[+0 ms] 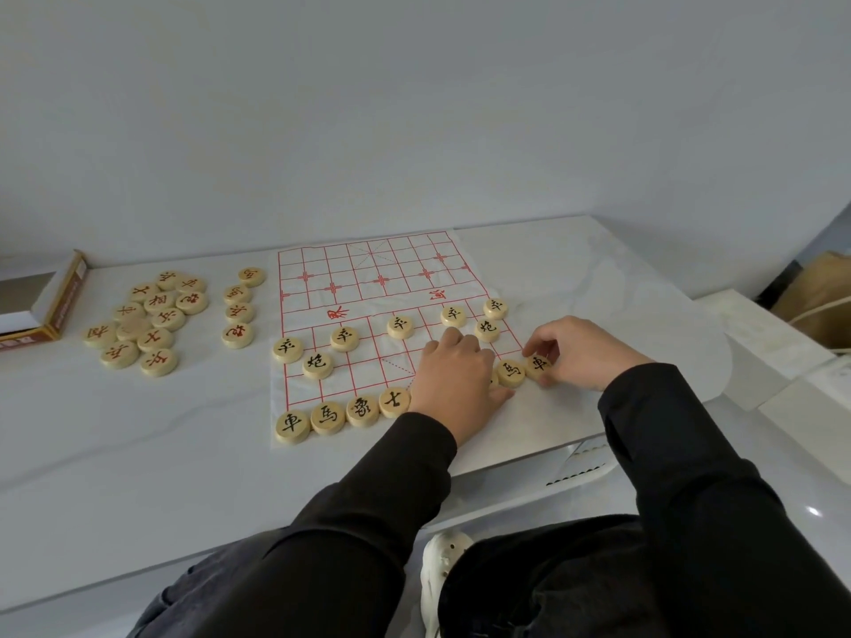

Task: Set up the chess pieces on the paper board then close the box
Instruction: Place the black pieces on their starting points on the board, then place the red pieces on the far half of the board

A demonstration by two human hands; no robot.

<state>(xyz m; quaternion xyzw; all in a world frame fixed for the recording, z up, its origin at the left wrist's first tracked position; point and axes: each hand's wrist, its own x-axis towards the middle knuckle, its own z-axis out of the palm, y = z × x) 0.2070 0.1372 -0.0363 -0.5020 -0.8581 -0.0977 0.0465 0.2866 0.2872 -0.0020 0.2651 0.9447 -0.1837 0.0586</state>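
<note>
paper board (pixel 368 287): lies flat on the pale bench (pixel 184 453), red grid facing up, its far half bare.
black-marked pieces (pixel 400 326): on the near half of the board; five in a slanting row, two just behind them, four touching side by side at the near left corner.
right hand (pixel 575 354): thumb and forefinger pinch the corner piece (pixel 539 363) at the near right corner of the board, touching its neighbour (pixel 511 373).
left hand (pixel 453 375): palm down over the middle of the near row, fingers bent away from the camera; whether it holds a piece cannot be told.
red-marked pieces (pixel 147 320): a loose cluster on the bench left of the board, with four more in a column (pixel 239 310) between cluster and board.
box (pixel 69 292): open, at the far left edge of the bench, well apart from the board.
</note>
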